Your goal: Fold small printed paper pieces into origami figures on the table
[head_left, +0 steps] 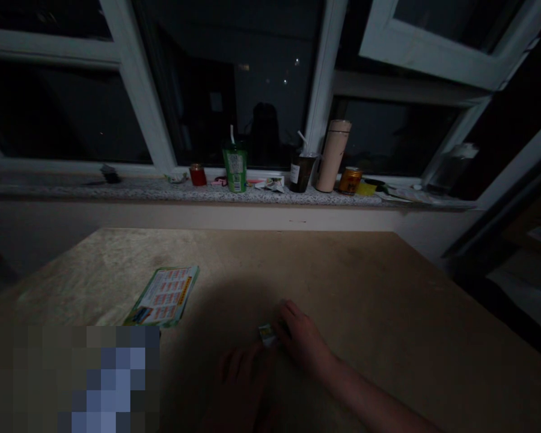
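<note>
A: Nearest the camera, what do your hands show?

B: My left hand (241, 376) lies low in shadow, fingers reaching up to a small folded packet (267, 334); I cannot tell whether those fingers pinch it or only touch it. My right hand (301, 337) comes in from the lower right, fingers curled over the packet's right edge and grasping it.

A: Describe the packet.

B: A small pale piece, whitish with a hint of green and yellow print, lying on the table (365, 288) between my two hands, near the front middle. The light is too dim to read any marking.

A: What lies beside it?

B: To the left, well apart from my hands, a printed leaflet (163, 296) lies flat: green border, rows of orange and white boxes. A blurred patch covers the table's near left corner.

A: And farther back?

B: Beyond the table's far edge runs a speckled stone windowsill (72, 189). On it, left to right: a red can (198, 175), a green cup (235, 167) with a straw, a dark cup (302, 171) with a straw, a tall pale flask (333, 155) and an orange can (350, 180). Behind them stand white window frames (137, 84) against dark glass
</note>
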Demonstrator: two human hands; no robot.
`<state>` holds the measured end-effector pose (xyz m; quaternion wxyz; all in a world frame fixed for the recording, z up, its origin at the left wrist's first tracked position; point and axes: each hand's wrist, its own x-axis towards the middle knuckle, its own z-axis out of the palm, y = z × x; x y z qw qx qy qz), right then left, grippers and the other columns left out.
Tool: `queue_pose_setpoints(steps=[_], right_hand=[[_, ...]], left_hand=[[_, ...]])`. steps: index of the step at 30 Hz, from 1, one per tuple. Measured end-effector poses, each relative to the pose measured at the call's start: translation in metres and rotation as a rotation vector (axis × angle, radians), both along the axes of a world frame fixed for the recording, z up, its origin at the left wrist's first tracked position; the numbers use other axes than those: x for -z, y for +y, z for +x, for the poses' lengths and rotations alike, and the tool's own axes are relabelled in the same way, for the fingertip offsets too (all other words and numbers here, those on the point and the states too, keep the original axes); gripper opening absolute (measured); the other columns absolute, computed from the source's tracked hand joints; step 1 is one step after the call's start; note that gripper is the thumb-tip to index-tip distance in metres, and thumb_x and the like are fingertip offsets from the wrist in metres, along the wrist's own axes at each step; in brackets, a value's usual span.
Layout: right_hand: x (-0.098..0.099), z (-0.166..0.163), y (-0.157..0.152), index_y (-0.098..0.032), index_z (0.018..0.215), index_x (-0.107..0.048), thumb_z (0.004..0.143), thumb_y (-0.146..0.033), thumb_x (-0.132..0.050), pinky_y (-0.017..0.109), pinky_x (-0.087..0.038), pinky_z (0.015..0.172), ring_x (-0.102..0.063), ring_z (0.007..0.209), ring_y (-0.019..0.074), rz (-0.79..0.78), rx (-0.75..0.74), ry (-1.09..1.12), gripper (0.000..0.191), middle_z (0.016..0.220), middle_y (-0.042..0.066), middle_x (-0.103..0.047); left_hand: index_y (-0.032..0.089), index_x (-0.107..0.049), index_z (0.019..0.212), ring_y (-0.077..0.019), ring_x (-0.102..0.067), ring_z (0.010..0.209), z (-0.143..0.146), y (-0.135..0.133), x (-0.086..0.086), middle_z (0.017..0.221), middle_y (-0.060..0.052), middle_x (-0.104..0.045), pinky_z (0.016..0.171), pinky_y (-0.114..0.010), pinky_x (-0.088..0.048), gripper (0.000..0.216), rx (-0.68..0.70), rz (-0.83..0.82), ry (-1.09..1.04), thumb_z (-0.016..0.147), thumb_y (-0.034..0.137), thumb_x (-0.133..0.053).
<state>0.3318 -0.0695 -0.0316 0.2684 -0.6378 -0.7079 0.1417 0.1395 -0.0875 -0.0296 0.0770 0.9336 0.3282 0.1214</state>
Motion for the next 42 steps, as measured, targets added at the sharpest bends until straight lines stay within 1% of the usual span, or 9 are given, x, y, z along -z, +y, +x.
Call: queue_pose_setpoints(steps=[5, 9, 11, 13, 20, 25, 29, 36, 42], right_hand=[[0.0004, -0.0001, 0.001, -0.019, 0.088, -0.053, 0.087, -0.011, -0.049, 0.028, -0.048, 0.071, -0.06, 0.081, 0.0178, 0.019, 0.004, -0.009, 0.009, 0.096, 0.007, -0.058], [0.0021, 0.0005, 0.0017, -0.019, 0.088, -0.052, 0.085, -0.009, -0.049, 0.028, -0.047, 0.071, -0.059, 0.081, 0.0178, 0.029, -0.002, 0.003, 0.011, 0.093, 0.007, -0.059], [0.0016, 0.0006, 0.0014, -0.018, 0.088, -0.051, 0.084, -0.008, -0.048, 0.029, -0.047, 0.072, -0.059, 0.082, 0.0181, 0.023, -0.01, 0.024, 0.012, 0.092, 0.007, -0.059], [0.0005, 0.0006, 0.0011, -0.018, 0.088, -0.051, 0.083, -0.007, -0.049, 0.029, -0.047, 0.072, -0.058, 0.081, 0.018, 0.012, -0.013, 0.036, 0.012, 0.091, 0.007, -0.059], [0.0023, 0.0014, 0.0018, -0.018, 0.088, -0.052, 0.083, -0.009, -0.049, 0.03, -0.047, 0.074, -0.058, 0.085, 0.019, -0.012, -0.017, 0.016, 0.011, 0.094, 0.008, -0.058], [0.0029, 0.0013, 0.0012, -0.018, 0.094, -0.054, 0.083, -0.01, -0.05, 0.03, -0.047, 0.077, -0.059, 0.087, 0.0192, -0.037, -0.006, 0.021, 0.015, 0.099, 0.008, -0.059], [0.0, 0.0002, 0.0012, -0.016, 0.099, -0.054, 0.083, -0.009, -0.049, 0.031, -0.046, 0.079, -0.059, 0.091, 0.0202, -0.048, 0.002, 0.003, 0.018, 0.102, 0.01, -0.06], [0.001, 0.001, 0.0017, -0.017, 0.091, -0.054, 0.082, -0.009, -0.05, 0.027, -0.046, 0.073, -0.058, 0.082, 0.0173, -0.039, -0.005, -0.005, 0.013, 0.095, 0.007, -0.059], [-0.0029, -0.0003, 0.002, -0.016, 0.095, -0.056, 0.083, -0.011, -0.052, 0.029, -0.046, 0.076, -0.059, 0.088, 0.0196, -0.075, 0.005, -0.03, 0.013, 0.099, 0.009, -0.059]], left_hand=[[0.023, -0.03, 0.145, -0.0352, -0.046, 0.12, -0.0012, 0.0023, 0.0099, 0.135, -0.015, -0.05, 0.098, -0.052, -0.035, 0.07, 0.01, 0.102, 0.01, 0.084, 0.042, -0.057], [0.018, -0.003, 0.15, -0.0321, -0.032, 0.133, -0.0011, 0.0046, 0.0086, 0.149, -0.015, -0.031, 0.103, -0.046, -0.033, 0.087, 0.074, 0.18, 0.001, 0.085, 0.04, -0.057], [0.015, 0.008, 0.149, -0.0314, -0.033, 0.133, -0.0012, 0.0053, 0.0069, 0.149, -0.015, -0.031, 0.104, -0.045, -0.033, 0.096, 0.099, 0.181, -0.009, 0.084, 0.04, -0.058], [0.014, 0.011, 0.148, -0.0322, -0.035, 0.132, -0.0015, 0.0056, 0.0059, 0.148, -0.015, -0.032, 0.104, -0.046, -0.034, 0.099, 0.11, 0.177, -0.018, 0.084, 0.043, -0.058], [0.015, -0.005, 0.15, -0.0328, -0.036, 0.131, -0.0029, 0.0043, 0.0061, 0.147, -0.013, -0.035, 0.105, -0.046, -0.033, 0.085, 0.086, 0.158, -0.035, 0.087, 0.046, -0.054], [0.011, -0.006, 0.149, -0.0333, -0.036, 0.131, -0.0036, 0.0052, 0.007, 0.146, -0.015, -0.036, 0.105, -0.048, -0.032, 0.084, 0.097, 0.219, 0.007, 0.087, 0.044, -0.052], [0.012, -0.015, 0.149, -0.0323, -0.035, 0.132, -0.0025, 0.0051, 0.0042, 0.146, -0.013, -0.037, 0.105, -0.046, -0.033, 0.08, 0.07, 0.21, 0.05, 0.086, 0.045, -0.051], [0.01, -0.016, 0.148, -0.0319, -0.035, 0.131, -0.0024, 0.0048, 0.0008, 0.145, -0.013, -0.039, 0.105, -0.046, -0.032, 0.079, 0.078, 0.253, 0.042, 0.086, 0.044, -0.051], [0.01, -0.024, 0.146, -0.0321, -0.034, 0.132, -0.0024, 0.0048, 0.0045, 0.146, -0.013, -0.038, 0.107, -0.046, -0.029, 0.075, 0.078, 0.258, 0.062, 0.087, 0.048, -0.05]])
